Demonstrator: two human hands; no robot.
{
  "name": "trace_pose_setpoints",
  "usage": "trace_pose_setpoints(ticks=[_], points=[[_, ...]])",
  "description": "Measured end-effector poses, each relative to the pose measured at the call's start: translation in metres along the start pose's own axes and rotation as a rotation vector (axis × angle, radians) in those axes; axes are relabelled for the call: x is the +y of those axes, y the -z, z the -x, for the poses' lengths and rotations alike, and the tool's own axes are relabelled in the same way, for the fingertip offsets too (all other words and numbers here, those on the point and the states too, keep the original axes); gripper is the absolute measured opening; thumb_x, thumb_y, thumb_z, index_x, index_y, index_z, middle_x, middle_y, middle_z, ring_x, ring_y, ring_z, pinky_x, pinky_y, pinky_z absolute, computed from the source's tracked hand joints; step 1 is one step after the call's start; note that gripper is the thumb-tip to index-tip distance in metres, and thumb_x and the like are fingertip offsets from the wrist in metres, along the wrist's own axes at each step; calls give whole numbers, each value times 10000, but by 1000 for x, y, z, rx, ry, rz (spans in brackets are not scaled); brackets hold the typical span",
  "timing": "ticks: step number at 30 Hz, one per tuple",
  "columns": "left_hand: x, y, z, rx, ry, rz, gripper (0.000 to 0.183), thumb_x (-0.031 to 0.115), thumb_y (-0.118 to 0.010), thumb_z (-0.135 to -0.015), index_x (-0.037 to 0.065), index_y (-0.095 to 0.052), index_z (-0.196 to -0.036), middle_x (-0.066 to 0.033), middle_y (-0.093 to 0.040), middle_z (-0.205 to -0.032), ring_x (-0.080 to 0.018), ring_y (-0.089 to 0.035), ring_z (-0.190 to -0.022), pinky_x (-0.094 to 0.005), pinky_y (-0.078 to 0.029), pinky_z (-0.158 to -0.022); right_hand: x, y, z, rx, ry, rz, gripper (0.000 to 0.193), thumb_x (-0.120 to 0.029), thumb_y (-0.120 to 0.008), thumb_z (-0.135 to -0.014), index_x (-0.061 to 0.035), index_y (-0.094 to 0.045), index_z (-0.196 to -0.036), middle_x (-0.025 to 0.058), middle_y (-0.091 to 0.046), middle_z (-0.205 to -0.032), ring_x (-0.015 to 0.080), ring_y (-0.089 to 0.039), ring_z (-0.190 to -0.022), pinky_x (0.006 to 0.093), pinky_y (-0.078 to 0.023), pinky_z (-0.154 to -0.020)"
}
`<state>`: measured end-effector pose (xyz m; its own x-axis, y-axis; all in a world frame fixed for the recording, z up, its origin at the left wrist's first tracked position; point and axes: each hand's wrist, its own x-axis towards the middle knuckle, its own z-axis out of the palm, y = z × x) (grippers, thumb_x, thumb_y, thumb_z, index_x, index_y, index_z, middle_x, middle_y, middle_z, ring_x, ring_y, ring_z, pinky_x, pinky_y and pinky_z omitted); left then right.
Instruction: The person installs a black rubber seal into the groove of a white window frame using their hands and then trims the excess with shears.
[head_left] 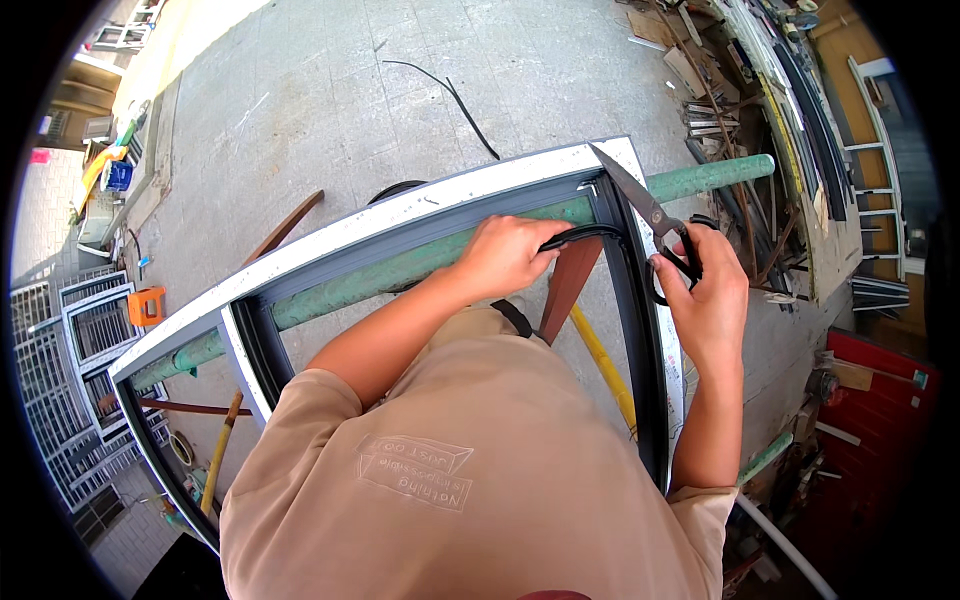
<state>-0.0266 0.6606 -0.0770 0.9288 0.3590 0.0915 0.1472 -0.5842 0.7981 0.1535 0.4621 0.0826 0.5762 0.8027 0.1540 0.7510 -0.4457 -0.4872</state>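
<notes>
My left hand (505,255) pinches a black rubber strip (582,233), whose far end runs to the right inner edge of a metal window frame (400,209). In my right hand (712,300) is a pair of scissors (633,187) with black handles; my thumb and fingers are at the loops. The blades point up and left, over the frame's far right corner, apart from the strip in my left hand. The frame has white faces and dark grey inner channels, with a crossbar (247,352) on its left part.
A green pipe (712,177) passes beneath the frame and sticks out at the right. Brown and yellow legs (605,365) show below. A loose black strip (462,105) lies on the concrete floor. Scrap lengths (712,120) pile up at right; an orange object (146,306) is at left.
</notes>
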Motion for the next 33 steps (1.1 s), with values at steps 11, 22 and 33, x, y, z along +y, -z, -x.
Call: trace_pose_setpoints(ticks=[11,22,33], points=[[2,-4,2,67,28,-22,372,170,-821,-970,123,-821,-1339,-142,-853,-1073,-376,-810,-914,-463,-635,-806,19,-20,-51,-8,108,94,414,-223,-898,-950,-6,-760,-1275,190,-771,-1142,405,-763,-1028,488,-594,-907],[1,-5,1,103,31,-48,394,176,-818,-955,115,-822,-1344,-143,-860,-1129,-376,-818,-994,-445,-641,-871,34,-31,-66,-33,154,55,445,-242,-876,-970,-2,-761,-1327,220,-776,-1204,438,-758,-1099,516,-587,-957],[3,-5,-4,84,75,-92,360,238,-818,-970,130,-826,-1313,-131,-851,-1137,-396,-799,-1004,-492,-625,-876,14,-23,-52,-71,227,95,434,-198,-873,-977,22,-754,-1332,221,-776,-1193,425,-764,-1061,493,-593,-946]])
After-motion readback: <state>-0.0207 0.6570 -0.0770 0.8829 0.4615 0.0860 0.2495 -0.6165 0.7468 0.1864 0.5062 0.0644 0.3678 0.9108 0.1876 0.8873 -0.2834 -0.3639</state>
